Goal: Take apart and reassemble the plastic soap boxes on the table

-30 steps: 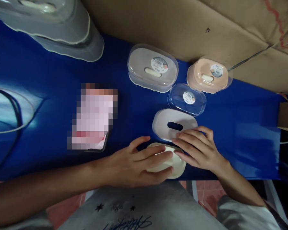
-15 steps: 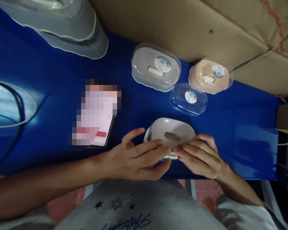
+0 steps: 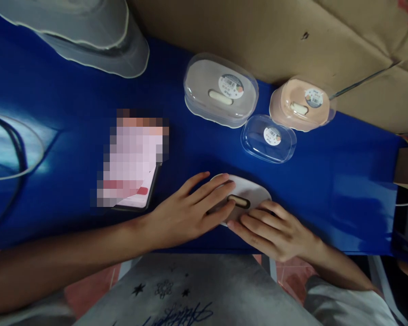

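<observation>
A white oval cover (image 3: 255,188) with a slot in its middle lies near the front edge of the table. Cream shows through the slot; the cream oval piece seen beneath it earlier is otherwise hidden. My left hand (image 3: 197,208) rests on the cover's left side, fingers stretched out and apart, one fingertip at the slot. Bent round the right and near edge of the cover is my right hand (image 3: 275,226), its fingers close together. Beyond the hands lies a clear oval lid (image 3: 258,145) with a round sticker.
Two lidded boxes, one greyish-white (image 3: 197,90) and one peach (image 3: 289,97), stand at the back against a brown cardboard box (image 3: 258,36). Larger grey containers (image 3: 132,59) are stacked at the back left. A phone (image 3: 136,199), partly blurred, lies left on the blue table (image 3: 326,181).
The white cover has moved toward me and onto the cream piece, covering it. My left hand has shifted from the cream piece onto the cover; my right hand has come nearer with the cover.
</observation>
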Demonstrator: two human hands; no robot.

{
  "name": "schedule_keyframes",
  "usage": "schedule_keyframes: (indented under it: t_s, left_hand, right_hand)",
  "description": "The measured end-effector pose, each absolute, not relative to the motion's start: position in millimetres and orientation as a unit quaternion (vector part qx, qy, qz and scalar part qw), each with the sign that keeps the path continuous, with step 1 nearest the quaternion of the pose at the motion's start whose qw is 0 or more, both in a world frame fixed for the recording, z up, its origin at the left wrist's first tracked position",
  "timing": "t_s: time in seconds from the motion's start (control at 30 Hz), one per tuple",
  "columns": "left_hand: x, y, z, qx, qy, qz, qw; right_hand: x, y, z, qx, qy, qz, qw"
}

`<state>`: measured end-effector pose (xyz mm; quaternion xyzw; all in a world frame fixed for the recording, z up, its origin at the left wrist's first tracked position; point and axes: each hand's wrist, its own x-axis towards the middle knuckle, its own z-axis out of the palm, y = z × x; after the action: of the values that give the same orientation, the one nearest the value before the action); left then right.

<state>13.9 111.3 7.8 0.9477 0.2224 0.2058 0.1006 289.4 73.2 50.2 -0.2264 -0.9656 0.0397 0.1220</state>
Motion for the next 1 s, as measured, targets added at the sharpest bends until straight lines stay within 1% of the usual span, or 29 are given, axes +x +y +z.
schedule_keyframes:
  t_s: [0.5,0.6,0.7,0.77,0.83,0.93,1.0]
  left_hand:
    - [12.6,113.4,11.1,0.946,0.241,0.202,0.082]
    - [12.2,113.8,10.0,0.94,0.255,0.206,0.098]
    - [11.5,113.7,9.3,0.933,0.265,0.22,0.109]
    - [10.9,113.2,9.5,0.933,0.26,0.22,0.112]
    - [10.4,112.3,9.9,0.937,0.248,0.216,0.119]
    - [9.9,110.4,9.5,0.942,0.222,0.213,0.132]
    - [9.5,109.3,8.8,0.942,0.214,0.217,0.138]
  right_hand:
    - [290.8,75.6,33.4,-0.234,-0.963,-0.007,0.131]
    - [292.1,77.7,34.1,-0.242,-0.962,0.01,0.124]
    - [301.4,81.6,32.1,-0.249,-0.953,0.069,0.156]
    - [312.4,86.9,28.1,-0.3,-0.93,0.085,0.196]
    - [324.6,94.8,22.9,-0.397,-0.889,0.057,0.223]
    - [337.6,108.2,15.4,-0.525,-0.827,0.021,0.199]
    - [340.6,114.6,11.8,-0.554,-0.812,0.022,0.182]
